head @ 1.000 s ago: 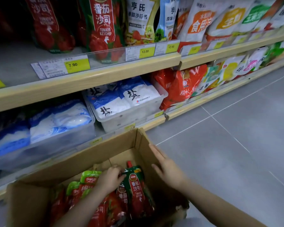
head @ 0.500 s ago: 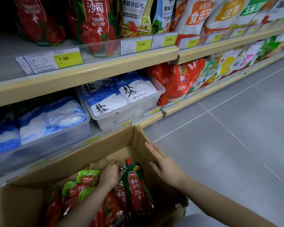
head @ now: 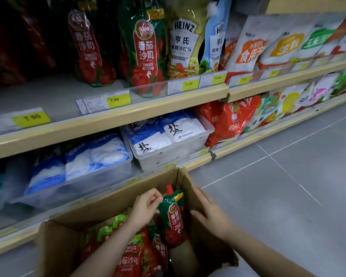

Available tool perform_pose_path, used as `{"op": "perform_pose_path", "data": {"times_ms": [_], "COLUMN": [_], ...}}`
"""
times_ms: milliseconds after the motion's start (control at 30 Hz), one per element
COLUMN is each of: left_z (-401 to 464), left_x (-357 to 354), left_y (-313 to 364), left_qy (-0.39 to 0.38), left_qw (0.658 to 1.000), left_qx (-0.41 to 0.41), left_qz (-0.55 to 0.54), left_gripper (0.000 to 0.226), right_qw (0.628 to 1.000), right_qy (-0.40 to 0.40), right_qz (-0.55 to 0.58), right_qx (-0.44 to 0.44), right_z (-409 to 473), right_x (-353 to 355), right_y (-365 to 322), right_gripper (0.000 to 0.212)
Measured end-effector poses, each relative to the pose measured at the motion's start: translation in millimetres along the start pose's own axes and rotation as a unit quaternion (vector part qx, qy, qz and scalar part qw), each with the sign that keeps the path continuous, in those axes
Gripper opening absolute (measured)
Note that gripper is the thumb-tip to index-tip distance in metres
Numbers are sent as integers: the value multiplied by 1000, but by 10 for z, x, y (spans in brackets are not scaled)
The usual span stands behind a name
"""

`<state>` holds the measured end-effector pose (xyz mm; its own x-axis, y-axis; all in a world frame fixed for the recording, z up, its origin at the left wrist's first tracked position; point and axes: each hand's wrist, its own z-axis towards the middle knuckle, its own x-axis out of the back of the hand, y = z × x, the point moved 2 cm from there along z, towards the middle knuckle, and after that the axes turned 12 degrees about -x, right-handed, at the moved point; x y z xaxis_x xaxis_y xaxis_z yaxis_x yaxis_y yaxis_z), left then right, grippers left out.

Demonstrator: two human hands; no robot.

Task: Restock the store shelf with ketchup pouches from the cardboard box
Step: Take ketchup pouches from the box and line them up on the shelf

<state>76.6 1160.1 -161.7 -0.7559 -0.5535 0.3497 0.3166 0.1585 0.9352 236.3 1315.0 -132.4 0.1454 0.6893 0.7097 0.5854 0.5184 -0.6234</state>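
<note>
— Where are we?
— In a shop. The floor (head: 288, 196) is grey tiles, and the wooden shelf (head: 108, 124) has yellow price tags.
— And the hands?
— The left hand (head: 146, 206) pinches a ketchup pouch (head: 173, 216) above the cardboard box (head: 116, 198). The right hand (head: 210, 212) lies flat, fingers straight, on the box's side.

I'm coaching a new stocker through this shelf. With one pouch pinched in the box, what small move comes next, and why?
Probably lift the pouch straight up out of the box. The left hand already pinches it near its red cap, upright and raised above the other pouches, while the right hand lies open against the box wall, steadying it. The shelf beside the standing ketchup has bare space.
</note>
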Motion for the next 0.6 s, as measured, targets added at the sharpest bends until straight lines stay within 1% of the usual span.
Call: {"op": "perform_pose_path", "data": {"times_ms": [67,133,233,300,333,433,467,500,533,567,600], "left_z": [25,80,199,235,242,198,164,114,69,45,23], "left_x": [67,182,467,659,745,968,990,1004,983,923,884], "left_y": [250,516,866,1087,1186,1375,1376,1367,1339,1283,1242], "left_qy": [0,-6,14,33,47,94,81,52,12,-16,-18], "left_qw": [997,990,985,985,986,988,991,995,998,999,1000], "left_qx": [-66,-113,-133,-137,-139,-120,-97,-68,-41,-16,0], "left_qz": [38,85,112,97,80,-11,-44,-59,-48,-24,5], "left_gripper": [21,16,18,21,21,24,33,49,63,69,68], "right_qw": [999,996,987,980,977,968,966,963,960,956,953], "right_qy": [31,27,-18,-19,-18,-18,-18,-21,-23,-25,-28], "right_qz": [34,51,120,165,184,230,238,249,261,272,281], "right_qx": [25,73,108,108,103,97,97,100,102,102,106], "right_z": [53,146,274,340,363,394,387,371,361,359,350], "right_x": [135,291,544,700,765,915,961,1005,1046,1083,1118], "right_y": [-173,-435,-846,-1080,-1185,-1472,-1545,-1635,-1712,-1756,-1813], "right_gripper": [71,62,36,18,13,16,17,17,16,16,16]}}
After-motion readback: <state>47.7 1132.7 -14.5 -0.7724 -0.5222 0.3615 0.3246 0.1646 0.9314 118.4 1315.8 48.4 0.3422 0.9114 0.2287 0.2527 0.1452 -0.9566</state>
